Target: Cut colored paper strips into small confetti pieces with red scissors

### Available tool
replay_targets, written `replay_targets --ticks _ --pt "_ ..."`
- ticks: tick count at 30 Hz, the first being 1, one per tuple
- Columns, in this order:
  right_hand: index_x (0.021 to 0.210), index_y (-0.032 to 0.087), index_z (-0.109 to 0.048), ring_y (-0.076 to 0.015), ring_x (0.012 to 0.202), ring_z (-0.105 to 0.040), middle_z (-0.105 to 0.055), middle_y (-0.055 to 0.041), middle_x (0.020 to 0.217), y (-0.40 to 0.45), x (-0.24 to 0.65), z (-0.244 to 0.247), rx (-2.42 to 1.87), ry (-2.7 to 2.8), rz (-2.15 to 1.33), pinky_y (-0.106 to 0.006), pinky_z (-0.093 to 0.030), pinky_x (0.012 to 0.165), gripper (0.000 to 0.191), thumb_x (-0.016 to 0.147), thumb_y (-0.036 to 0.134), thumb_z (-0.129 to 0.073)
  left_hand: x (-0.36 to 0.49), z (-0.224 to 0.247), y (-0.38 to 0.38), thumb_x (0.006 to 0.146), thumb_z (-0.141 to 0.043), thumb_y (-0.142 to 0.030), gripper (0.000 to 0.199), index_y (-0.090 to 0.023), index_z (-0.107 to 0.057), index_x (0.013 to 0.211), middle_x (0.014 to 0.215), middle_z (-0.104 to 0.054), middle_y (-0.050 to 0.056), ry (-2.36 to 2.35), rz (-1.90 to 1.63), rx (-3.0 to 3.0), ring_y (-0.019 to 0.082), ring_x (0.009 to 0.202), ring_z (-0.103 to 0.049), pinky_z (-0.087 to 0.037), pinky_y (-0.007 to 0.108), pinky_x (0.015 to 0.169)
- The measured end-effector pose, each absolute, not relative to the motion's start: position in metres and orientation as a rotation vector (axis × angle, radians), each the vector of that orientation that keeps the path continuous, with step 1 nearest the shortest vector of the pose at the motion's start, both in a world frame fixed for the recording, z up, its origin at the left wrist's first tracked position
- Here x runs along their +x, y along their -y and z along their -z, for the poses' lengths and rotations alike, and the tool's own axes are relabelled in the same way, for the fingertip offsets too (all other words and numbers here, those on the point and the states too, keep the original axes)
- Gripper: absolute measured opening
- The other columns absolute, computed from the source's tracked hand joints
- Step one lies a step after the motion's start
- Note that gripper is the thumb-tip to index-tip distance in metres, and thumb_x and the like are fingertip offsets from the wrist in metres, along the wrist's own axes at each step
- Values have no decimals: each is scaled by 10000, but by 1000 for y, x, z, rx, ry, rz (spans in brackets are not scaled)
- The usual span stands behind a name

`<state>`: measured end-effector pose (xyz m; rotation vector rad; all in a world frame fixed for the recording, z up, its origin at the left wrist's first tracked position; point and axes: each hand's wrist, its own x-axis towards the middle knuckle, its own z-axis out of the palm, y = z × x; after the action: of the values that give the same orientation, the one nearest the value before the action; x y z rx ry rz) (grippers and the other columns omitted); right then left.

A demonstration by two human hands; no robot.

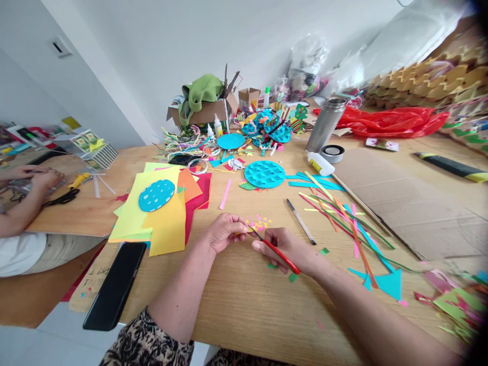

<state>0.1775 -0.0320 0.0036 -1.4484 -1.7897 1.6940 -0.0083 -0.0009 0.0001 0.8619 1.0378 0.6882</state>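
Note:
My right hand (280, 249) is wrapped round the red scissors (282, 258), whose blades point left towards my left hand. My left hand (229, 231) pinches a small yellow-orange paper piece (240, 233) at the blade tips. Just behind the blades lie several tiny yellow and pink paper bits (261, 222). Green scraps (293, 277) rest on the table beneath and beside my right hand. A pen (301, 221) lies to the right of the scissors. Behind the hands sits a blue egg-shaped oval (264, 174) with a bumpy surface.
Coloured paper sheets (133, 203) with a spotted blue oval (156, 195) lie left, above a black phone (115, 286). On the right are paper strips (356, 223), cardboard (415, 203) and a steel bottle (326, 124). Another person's hands (46, 178) are at far left.

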Motion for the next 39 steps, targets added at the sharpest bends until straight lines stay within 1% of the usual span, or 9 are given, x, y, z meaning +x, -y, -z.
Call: replay_targets --ticks 6,11,15,19,23,27,31,35,39 --pt "643 193 -401 -69 294 -442 -477 53 449 31 178 1 -1443 1809 -1662 -148 -287 258 425 717 563 -595 -9 1 1 516 -701 -184 125 -121 -621 589 559 -638 29 -1024 -695 858 61 429 -481 -293 198 453" --pt "617 195 -386 -61 285 -418 -476 50 437 31 179 -1 -1447 1808 -1614 -151 -277 263 426 721 550 -597 -11 0 0 562 -711 -221 136 -121 -645 625 665 -692 74 -1009 -681 881 56 453 -483 -285 197 461" --pt "613 197 -380 -54 283 -402 -476 52 431 30 177 -4 -1478 1798 -1578 -147 -262 269 418 723 536 -599 -13 -1 0 584 -710 -242 154 -123 -658 668 694 -698 76 -1043 -688 923 61 468 -492 -265 196 449" --pt "608 199 -385 -57 283 -405 -465 59 405 30 177 -4 -1504 1800 -1530 -144 -251 272 406 716 517 -612 -13 -1 1 593 -703 -242 146 -125 -653 663 705 -702 78 -1067 -693 964 64 475 -497 -259 199 447" --pt "600 207 -372 -64 262 -396 -460 70 384 29 178 -1 -1492 1732 -1606 -155 -258 260 410 702 516 -623 -12 -1 1 596 -710 -227 131 -127 -650 657 690 -702 75 -1083 -718 945 66 486 -508 -295 199 474" --pt "597 207 -374 -64 251 -384 -448 74 351 28 176 -2 -1504 1634 -1615 -157 -252 266 410 720 526 -601 -7 -1 2 588 -732 -220 147 -114 -666 666 684 -699 80 -1032 -817 874 94 548 -565 -367 216 540" --pt "633 195 -397 -71 312 -463 -511 50 416 28 173 -4 -1488 1524 -1666 -154 -310 312 399 750 534 -570 5 4 5 603 -735 -231 167 -110 -682 704 731 -703 87 -974 -1012 762 142 633 -616 -439 267 624" --pt "689 184 -422 -77 353 -502 -548 35 485 29 172 -1 -1452 1463 -1718 -155 -334 333 404 750 559 -559 21 8 12 577 -754 -212 150 -133 -679 680 712 -701 57 -1002 -1153 607 141 671 -629 -457 270 675" --pt "695 179 -435 -76 349 -502 -544 35 484 29 172 1 -1428 1477 -1708 -155 -326 330 414 757 573 -544 32 8 20 562 -757 -210 159 -134 -673 673 699 -687 41 -1008 -1218 559 141 698 -617 -455 258 661"
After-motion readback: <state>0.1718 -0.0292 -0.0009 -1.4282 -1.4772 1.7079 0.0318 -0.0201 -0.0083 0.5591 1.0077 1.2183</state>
